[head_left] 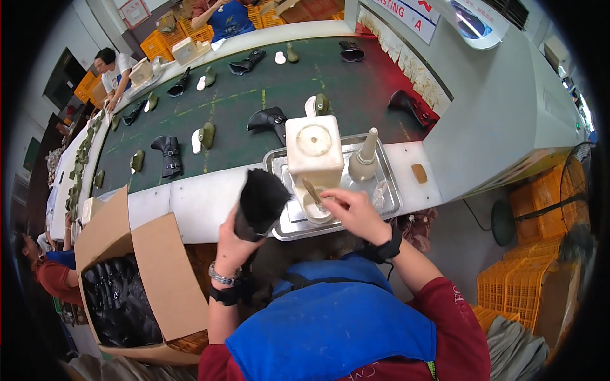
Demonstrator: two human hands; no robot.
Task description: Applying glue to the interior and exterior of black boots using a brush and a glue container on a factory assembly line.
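Note:
My left hand (232, 247) is closed around a black boot (264, 202), held with its dark shaft opening upward just short of the white table edge. In my right hand (356, 216), the fingers pinch the handle of a brush (310, 188). The brush's lower end goes down into the small front cup of a white pot (314, 166); its tip is hidden there. Beneath the pot is a shiny metal tray (287, 228). A cream bottle with a long nozzle (363, 162) stands upright on the same tray, right of the pot.
Beyond the white ledge (206, 203) runs a green conveyor (241, 95) carrying black boots and green and white shoe forms. At left is a carton (166, 279) of black boots. A grey machine (489, 108) and orange crates (508, 286) flank the right. Other people (121, 70) work across the conveyor.

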